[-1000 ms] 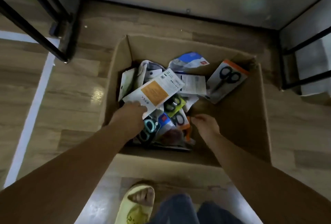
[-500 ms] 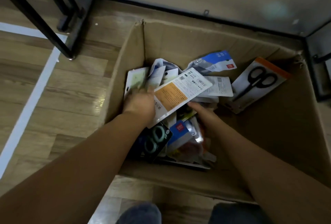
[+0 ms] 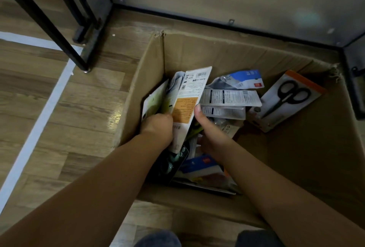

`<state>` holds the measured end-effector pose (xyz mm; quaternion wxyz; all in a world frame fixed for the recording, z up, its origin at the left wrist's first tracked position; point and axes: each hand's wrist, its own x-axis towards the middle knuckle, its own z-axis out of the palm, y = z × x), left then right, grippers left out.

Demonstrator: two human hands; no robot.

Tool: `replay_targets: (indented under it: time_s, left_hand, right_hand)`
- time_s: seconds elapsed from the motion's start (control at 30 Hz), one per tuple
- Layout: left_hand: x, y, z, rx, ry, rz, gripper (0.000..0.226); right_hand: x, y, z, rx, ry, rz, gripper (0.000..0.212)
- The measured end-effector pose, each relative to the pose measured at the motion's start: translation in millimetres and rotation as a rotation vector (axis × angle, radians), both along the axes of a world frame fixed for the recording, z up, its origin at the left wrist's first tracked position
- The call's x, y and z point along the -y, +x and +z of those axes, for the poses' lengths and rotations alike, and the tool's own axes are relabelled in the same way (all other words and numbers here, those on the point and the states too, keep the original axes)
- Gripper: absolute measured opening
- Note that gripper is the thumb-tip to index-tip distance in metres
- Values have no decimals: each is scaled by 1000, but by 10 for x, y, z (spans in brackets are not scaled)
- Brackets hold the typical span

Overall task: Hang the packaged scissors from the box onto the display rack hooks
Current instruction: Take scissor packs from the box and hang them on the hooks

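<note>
Gripping a sheaf of packets with my left hand point(image 3: 158, 126): fingers curled round the lower edges, the front one a white card with an orange panel point(image 3: 188, 104), back side up, tilted toward 12 o'clock. Right hand point(image 3: 209, 134) sits just beside it at 3 o'clock, thumb pressed on the card's edge; whether its fingers hold anything below, I cannot tell.

All this is inside the cardboard box point(image 3: 197, 53), left half. More packets lie loose at 2 o'clock, and a black-handled pair in an orange-edged pack point(image 3: 290, 98) leans against the right wall.

Step, as I judge it: gathering stock, nothing hung yet. Black rack legs point(image 3: 65, 35) stand at 10 o'clock; no hooks in sight.

Next calls for lifting the sheaf clear and finding each hang hole.
</note>
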<state>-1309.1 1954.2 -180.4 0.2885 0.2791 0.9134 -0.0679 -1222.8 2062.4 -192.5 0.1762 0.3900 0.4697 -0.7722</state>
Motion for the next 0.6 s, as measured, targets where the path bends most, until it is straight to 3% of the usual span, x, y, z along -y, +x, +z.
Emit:
replay_targets:
  time_s: [0.07, 0.1, 0.2, 0.27, 0.43, 0.6]
  left_hand:
    - [22, -6, -2, 37, 48, 37, 30]
    - [27, -11, 2, 59, 68, 65, 30]
    - [19, -40, 15, 122, 116, 130, 31]
    - [13, -47, 20, 176, 184, 203, 31]
    - [8, 0, 40, 229, 377, 510, 35]
    - [32, -20, 42, 201, 607, 704, 34]
  right_hand:
    - [19, -53, -6, 82, 43, -39, 109]
    - [23, -71, -39, 131, 66, -70, 97]
    - [28, -119, -109, 216, 67, -195, 34]
    - [56, -146, -128, 211, 19, -296, 15]
    - [156, -49, -218, 82, -18, -552, 57]
    - [90, 22, -212, -29, -33, -457, 42]
